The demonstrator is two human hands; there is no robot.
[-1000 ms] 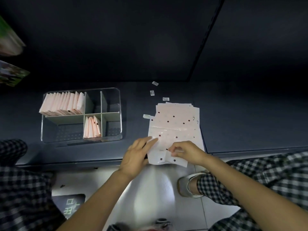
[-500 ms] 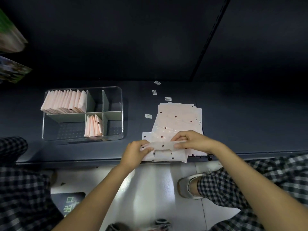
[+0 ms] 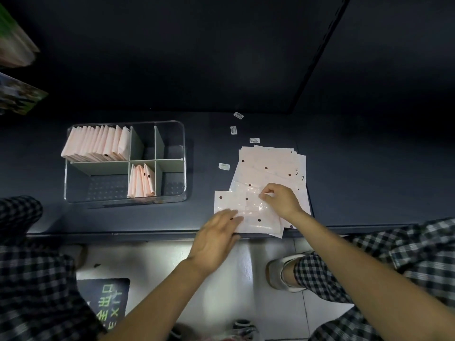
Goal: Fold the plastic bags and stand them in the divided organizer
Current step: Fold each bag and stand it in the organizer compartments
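Observation:
A pale pink plastic bag (image 3: 248, 210) with dark dots lies folded over at the near edge of the dark shelf, on top of a stack of flat bags (image 3: 270, 163). My left hand (image 3: 216, 239) presses flat on the bag's left near corner with straight fingers. My right hand (image 3: 280, 199) pinches the bag's folded top edge near its right side. The clear divided organizer (image 3: 183, 143) stands to the left. Several folded bags (image 3: 98, 143) stand in its back left compartment and a few folded bags (image 3: 141, 180) in the front middle one.
Small white labels (image 3: 234, 130) lie scattered on the shelf (image 3: 369, 180) behind the stack. My knees in checked trousers (image 3: 406, 254) flank the white floor below, with a shoe (image 3: 278, 274) near the shelf edge. Coloured packages (image 3: 14, 94) sit at far left.
Both hands lifted the near end of the top bag and folded it away from me. The left hand then went flat on the bag's left corner, and the right hand moved to the folded edge.

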